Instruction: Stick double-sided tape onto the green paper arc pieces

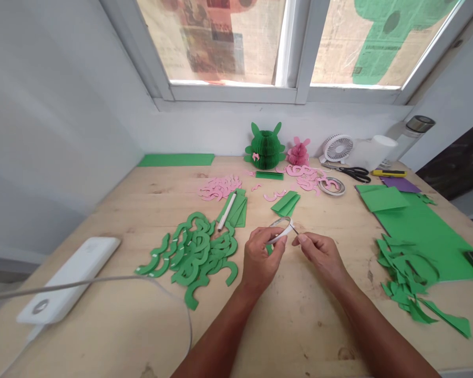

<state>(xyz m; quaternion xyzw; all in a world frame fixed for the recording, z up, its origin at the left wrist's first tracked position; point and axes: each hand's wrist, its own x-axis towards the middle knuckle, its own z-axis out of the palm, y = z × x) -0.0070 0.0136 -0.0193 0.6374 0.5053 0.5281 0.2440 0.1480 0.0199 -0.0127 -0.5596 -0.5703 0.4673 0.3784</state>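
My left hand grips a white roll of tape, tilted up on its edge above the middle of the table. Close on its right, my right hand has thumb and forefinger pinched together. A short, thin, dark strip, perhaps the tape's end, runs from the roll to those fingertips; its kind is too small to make out. Under the left fingers shows a bit of green paper. Folded green paper lies just beyond the roll. To the left is a pile of curved green paper pieces.
A white pen lies on green strips. Pink cut-outs, a second tape roll, black scissors and a yellow cutter are farther back. Green scraps lie right; a white power bank with a cable sits left.
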